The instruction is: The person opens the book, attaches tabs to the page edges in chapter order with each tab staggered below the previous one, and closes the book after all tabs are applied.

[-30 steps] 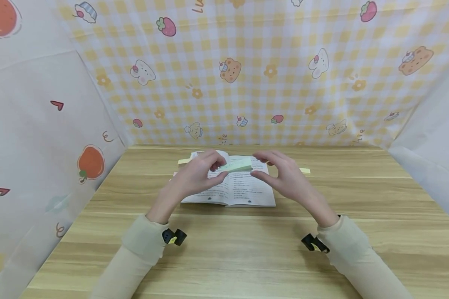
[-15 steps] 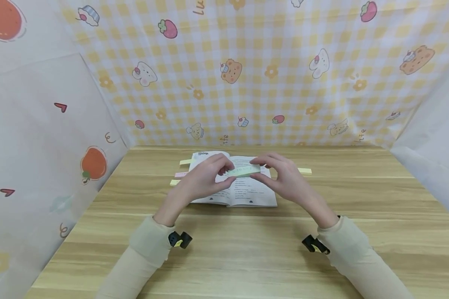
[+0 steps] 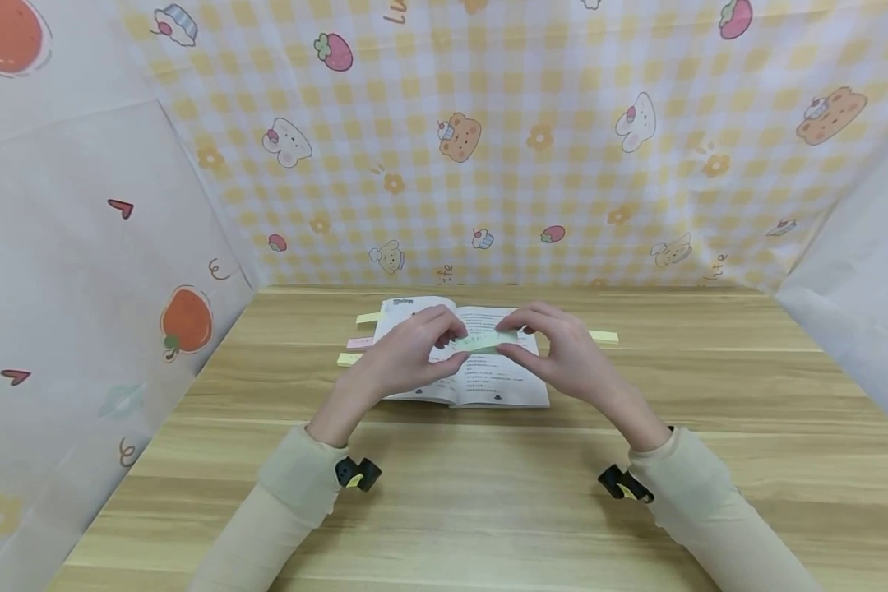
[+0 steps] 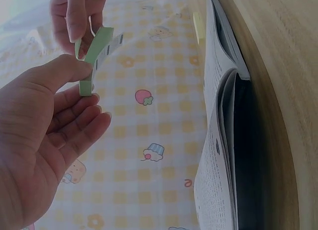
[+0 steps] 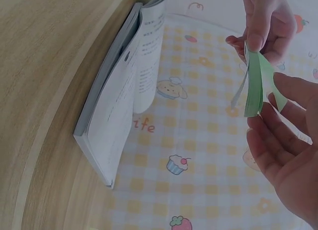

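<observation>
Checked yellow cloth with bears and strawberries backs a wooden table point(image 3: 488, 510) on which an open book point(image 3: 481, 382) lies. Head view: the left hand point(image 3: 407, 353) and the right hand point(image 3: 562, 349) meet above the far part of the book, each pinching one end of a pale green pad of sticky strips point(image 3: 488, 339). One second earlier the right hand stood apart from the pad, fingers spread, and only the left held it; half a second ago the right fingertips closed on its right end, and they remain there. The pad has also sunk slightly toward the page. Judged from this, a single strip is being peeled off. Yellow and pink strips point(image 3: 355, 339) project from the book's left edge, and a yellow strip point(image 3: 603, 336) lies by its right (none has moved).

Left wrist view: the left thumb and fingers clamp the pad point(image 4: 94, 61) at its near end, while the right hand point(image 4: 77, 16) pinches the far end; the top leaf seems to lift away, though the blur leaves this uncertain. The book point(image 4: 223, 140) lies beside them.

Right wrist view: the right hand point(image 5: 290, 155) grips the pad point(image 5: 256, 88), and the left hand point(image 5: 266, 21) pinches its upper end, the leaves fanning apart.
</observation>
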`<move>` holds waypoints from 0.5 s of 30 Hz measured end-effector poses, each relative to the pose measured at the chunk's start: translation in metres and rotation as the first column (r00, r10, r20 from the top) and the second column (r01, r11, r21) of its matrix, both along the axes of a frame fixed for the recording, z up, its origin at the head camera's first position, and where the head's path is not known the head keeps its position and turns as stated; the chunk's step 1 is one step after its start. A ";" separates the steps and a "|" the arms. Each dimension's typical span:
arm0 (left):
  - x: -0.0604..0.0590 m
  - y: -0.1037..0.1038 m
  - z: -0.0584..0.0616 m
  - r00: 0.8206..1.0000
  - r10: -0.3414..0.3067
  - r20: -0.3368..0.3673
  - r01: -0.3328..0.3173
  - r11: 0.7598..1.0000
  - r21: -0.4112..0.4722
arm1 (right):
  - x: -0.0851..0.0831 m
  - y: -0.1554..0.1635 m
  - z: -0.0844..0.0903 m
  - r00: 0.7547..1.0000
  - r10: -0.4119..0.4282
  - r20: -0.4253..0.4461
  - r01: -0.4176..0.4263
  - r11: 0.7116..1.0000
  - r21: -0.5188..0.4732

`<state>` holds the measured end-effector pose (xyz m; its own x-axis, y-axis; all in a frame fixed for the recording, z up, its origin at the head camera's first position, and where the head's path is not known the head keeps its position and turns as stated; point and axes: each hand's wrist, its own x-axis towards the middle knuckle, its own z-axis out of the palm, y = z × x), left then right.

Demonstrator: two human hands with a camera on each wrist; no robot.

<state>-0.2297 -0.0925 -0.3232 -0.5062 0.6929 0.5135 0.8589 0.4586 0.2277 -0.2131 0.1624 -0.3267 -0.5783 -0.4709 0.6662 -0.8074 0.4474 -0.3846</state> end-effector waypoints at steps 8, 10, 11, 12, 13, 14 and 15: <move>0.003 0.001 0.000 0.998 0.026 -0.055 -0.029 0.999 -0.046 | -0.001 -0.002 -0.002 0.998 0.043 -0.035 -0.043 0.999 -0.018; 0.004 0.001 0.001 0.997 0.036 -0.068 -0.040 0.997 -0.063 | -0.001 -0.002 -0.002 0.998 0.047 -0.042 -0.047 0.999 -0.019; 0.004 0.002 0.001 0.997 0.039 -0.074 -0.045 0.997 -0.069 | -0.001 -0.002 -0.002 0.998 0.049 -0.046 -0.050 0.999 -0.020; 0.005 0.002 0.001 0.996 0.040 -0.080 -0.046 0.996 -0.072 | -0.001 -0.003 -0.002 0.997 0.050 -0.051 -0.051 0.998 -0.022; 0.005 0.002 0.001 0.995 0.041 -0.086 -0.048 0.996 -0.075 | -0.001 -0.003 -0.002 0.997 0.052 -0.055 -0.053 0.998 -0.023; 0.006 0.002 0.002 0.995 0.040 -0.091 -0.047 0.996 -0.075 | -0.001 -0.003 -0.002 0.997 0.052 -0.058 -0.054 0.998 -0.024; 0.006 0.002 0.002 0.994 0.040 -0.097 -0.048 0.996 -0.075 | -0.001 -0.003 -0.002 0.997 0.056 -0.060 -0.057 0.998 -0.026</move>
<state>-0.2237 -0.0904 -0.3211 -0.4884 0.7104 0.5067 0.8536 0.5095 0.1084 -0.2139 0.1594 -0.3289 -0.5101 -0.4826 0.7120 -0.8530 0.3904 -0.3465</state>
